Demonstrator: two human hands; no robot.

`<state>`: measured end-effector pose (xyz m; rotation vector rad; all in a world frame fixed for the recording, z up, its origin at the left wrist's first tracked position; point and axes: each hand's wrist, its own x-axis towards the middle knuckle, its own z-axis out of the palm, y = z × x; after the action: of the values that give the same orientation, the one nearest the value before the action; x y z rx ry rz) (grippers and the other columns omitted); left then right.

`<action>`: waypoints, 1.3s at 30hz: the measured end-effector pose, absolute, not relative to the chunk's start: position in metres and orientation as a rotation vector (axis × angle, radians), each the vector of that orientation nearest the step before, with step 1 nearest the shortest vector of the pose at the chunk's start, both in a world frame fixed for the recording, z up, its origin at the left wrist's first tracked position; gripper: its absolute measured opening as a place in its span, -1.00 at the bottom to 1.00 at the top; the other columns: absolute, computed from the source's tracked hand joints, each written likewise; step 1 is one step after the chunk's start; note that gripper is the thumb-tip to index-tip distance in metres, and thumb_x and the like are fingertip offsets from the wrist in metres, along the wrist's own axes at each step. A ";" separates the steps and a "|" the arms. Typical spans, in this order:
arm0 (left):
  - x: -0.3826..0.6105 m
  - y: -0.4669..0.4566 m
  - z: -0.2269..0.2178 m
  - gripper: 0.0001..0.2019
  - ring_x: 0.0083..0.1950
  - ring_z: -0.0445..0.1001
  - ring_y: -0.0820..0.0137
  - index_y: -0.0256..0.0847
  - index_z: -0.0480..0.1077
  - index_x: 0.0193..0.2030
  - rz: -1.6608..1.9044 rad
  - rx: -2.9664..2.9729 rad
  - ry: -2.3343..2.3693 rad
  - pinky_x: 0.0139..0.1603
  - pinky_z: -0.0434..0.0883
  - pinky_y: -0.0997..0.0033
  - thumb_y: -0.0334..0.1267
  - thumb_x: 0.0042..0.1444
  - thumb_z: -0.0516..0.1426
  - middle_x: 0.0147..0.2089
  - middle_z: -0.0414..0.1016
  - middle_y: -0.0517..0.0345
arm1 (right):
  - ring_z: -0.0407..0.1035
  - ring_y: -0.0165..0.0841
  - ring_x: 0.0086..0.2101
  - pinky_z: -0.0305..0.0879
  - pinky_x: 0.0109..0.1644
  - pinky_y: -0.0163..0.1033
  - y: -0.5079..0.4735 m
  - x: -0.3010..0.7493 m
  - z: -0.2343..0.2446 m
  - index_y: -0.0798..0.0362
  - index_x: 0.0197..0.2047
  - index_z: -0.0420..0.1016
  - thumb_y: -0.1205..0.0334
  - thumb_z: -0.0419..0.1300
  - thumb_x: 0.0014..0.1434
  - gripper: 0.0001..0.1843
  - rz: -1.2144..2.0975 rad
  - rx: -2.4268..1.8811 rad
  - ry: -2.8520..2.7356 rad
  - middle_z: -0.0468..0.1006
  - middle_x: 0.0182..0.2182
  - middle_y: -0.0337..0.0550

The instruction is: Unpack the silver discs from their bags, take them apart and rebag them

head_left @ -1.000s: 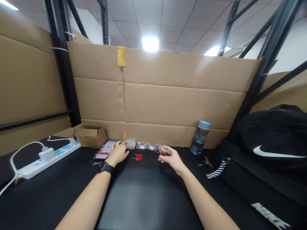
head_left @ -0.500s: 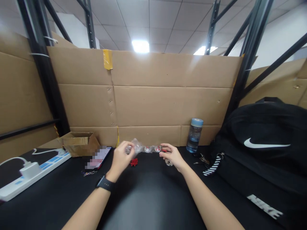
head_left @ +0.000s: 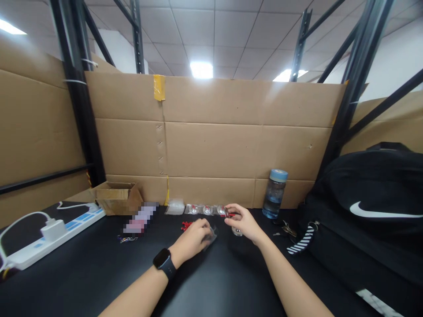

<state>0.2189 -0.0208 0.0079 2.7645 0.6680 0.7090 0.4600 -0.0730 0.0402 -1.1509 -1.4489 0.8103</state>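
Note:
My left hand (head_left: 195,237) is closed on a clear plastic bag (head_left: 211,238) just above the black table. My right hand (head_left: 243,222), thumb and fingers pinched, holds a small round clear piece (head_left: 227,212) by its edge; a bit of red shows beside it. Under that hand lies another round clear piece (head_left: 236,231), partly covered. Behind the hands stands a row of small round clear cases (head_left: 207,210) with red inside. Next to my left wrist is a small heap of red pieces (head_left: 186,226). A stack of clear plastic bags (head_left: 175,207) lies further back on the left.
An open cardboard box (head_left: 115,198), a phone with a blurred screen (head_left: 140,219) and a white power strip (head_left: 56,237) are on the left. To the right stand a blue-capped water bottle (head_left: 275,193), keys (head_left: 288,229) and a black backpack (head_left: 370,211). A cardboard wall (head_left: 211,149) closes the back.
My left hand has moved from the stack of bags toward me and to the right, bringing one clear bag along. The right hand keeps its pinch in nearly the same place. The view has shifted slightly.

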 end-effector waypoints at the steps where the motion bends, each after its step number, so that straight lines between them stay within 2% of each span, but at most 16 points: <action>1: 0.221 -0.023 0.008 -0.83 -0.01 0.46 0.30 -0.10 0.55 -0.14 0.667 2.746 0.621 0.06 0.38 0.34 -0.34 0.23 0.13 -0.06 0.49 0.07 | 0.45 -0.43 -0.41 0.36 -0.38 -0.33 -0.074 0.460 0.041 0.02 -0.01 0.43 0.16 0.40 -0.06 -0.48 0.788 -1.166 -1.502 0.52 -0.11 -0.11; 3: 0.224 -0.030 0.009 -0.79 -0.05 0.49 0.32 -0.09 0.53 -0.11 0.603 2.733 0.568 0.04 0.39 0.37 -0.37 0.24 0.09 -0.09 0.51 0.10 | 0.39 -0.49 -0.47 0.31 -0.42 -0.36 -0.078 0.461 0.043 0.02 -0.02 0.44 0.22 0.38 -0.07 -0.50 0.718 -1.213 -1.634 0.50 -0.12 -0.15; 5: 0.225 -0.037 0.012 -0.78 0.02 0.49 0.28 -0.06 0.51 -0.03 0.584 2.746 0.549 0.10 0.37 0.33 -0.33 0.23 0.10 -0.03 0.52 0.10 | 0.36 -0.51 -0.49 0.29 -0.42 -0.37 -0.083 0.461 0.046 0.02 -0.06 0.47 0.29 0.35 -0.09 -0.55 0.621 -1.284 -1.799 0.49 -0.15 -0.17; 10: 0.221 -0.049 0.018 -0.69 0.18 0.43 0.21 0.08 0.42 0.12 0.485 2.750 0.444 0.18 0.31 0.21 -0.24 0.25 0.12 0.12 0.51 0.16 | 0.39 -0.41 -0.41 0.30 -0.33 -0.35 -0.095 0.461 0.057 0.04 -0.20 0.57 0.31 0.38 -0.19 -0.61 0.465 -1.493 -2.120 0.54 -0.32 -0.23; 14: 0.220 -0.049 0.016 -0.64 0.29 0.32 0.09 0.20 0.40 0.18 0.410 2.779 0.457 0.25 0.23 0.02 -0.18 0.25 0.12 0.32 0.35 0.17 | 0.40 -0.40 -0.46 0.25 -0.37 -0.36 -0.101 0.461 0.059 0.02 -0.23 0.60 0.23 0.41 -0.21 -0.63 0.549 -1.615 -2.244 0.56 -0.44 -0.29; 19: 0.220 -0.051 0.014 -0.55 0.40 0.16 -0.07 0.30 0.29 0.29 0.298 2.824 0.486 0.26 0.17 -0.22 -0.02 0.26 0.10 0.44 0.16 0.10 | 0.42 -0.31 -0.37 0.22 -0.33 -0.34 -0.101 0.463 0.052 -0.02 -0.31 0.60 0.21 0.43 -0.26 -0.66 0.366 -1.756 -2.308 0.59 -0.45 -0.27; 24: 0.219 -0.051 0.016 -0.51 0.44 0.08 -0.08 0.24 0.23 0.34 0.208 2.866 0.482 0.27 0.15 -0.25 0.07 0.28 0.05 0.49 0.06 0.05 | 0.41 -0.32 -0.40 0.18 -0.36 -0.33 -0.094 0.459 0.045 0.04 -0.38 0.57 0.16 0.36 -0.12 -0.80 0.307 -1.824 -2.336 0.57 -0.48 -0.20; 29: 0.218 -0.049 0.015 -0.49 0.45 0.06 -0.04 0.24 0.25 0.33 0.198 2.856 0.465 0.30 0.13 -0.21 0.12 0.25 0.06 0.49 0.04 0.10 | 0.44 -0.29 -0.34 0.21 -0.31 -0.31 -0.089 0.453 0.043 0.06 -0.32 0.60 0.07 0.35 -0.03 -0.75 0.260 -1.784 -2.291 0.59 -0.36 -0.12; 32: 0.217 -0.048 0.015 -0.49 0.46 0.05 -0.03 0.25 0.24 0.33 0.203 2.842 0.462 0.30 0.12 -0.21 0.13 0.25 0.06 0.49 0.04 0.11 | 0.43 -0.32 -0.38 0.23 -0.32 -0.32 -0.091 0.454 0.045 0.05 -0.27 0.62 0.17 0.35 -0.05 -0.76 0.366 -1.728 -2.299 0.58 -0.38 -0.15; 35: 0.217 -0.047 0.014 -0.48 0.46 0.05 -0.02 0.27 0.24 0.33 0.209 2.826 0.462 0.29 0.11 -0.23 0.12 0.23 0.08 0.49 0.06 0.11 | 0.43 -0.38 -0.42 0.24 -0.34 -0.36 -0.092 0.458 0.048 0.04 -0.19 0.60 0.34 0.31 -0.07 -0.70 0.536 -1.661 -2.299 0.58 -0.36 -0.20; 39: 0.216 -0.048 0.016 -0.48 0.47 0.03 -0.01 0.28 0.24 0.33 0.232 2.805 0.450 0.30 0.10 -0.25 0.09 0.22 0.11 0.50 0.02 0.13 | 0.46 -0.32 -0.30 0.24 -0.26 -0.33 -0.086 0.458 0.046 -0.07 -0.20 0.60 0.32 0.39 -0.12 -0.67 0.369 -1.705 -2.262 0.58 -0.30 -0.25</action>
<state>0.2165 -0.0484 0.0161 2.8047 0.4504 0.2318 0.4582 -0.0862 0.0460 -1.7054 -2.2617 0.3692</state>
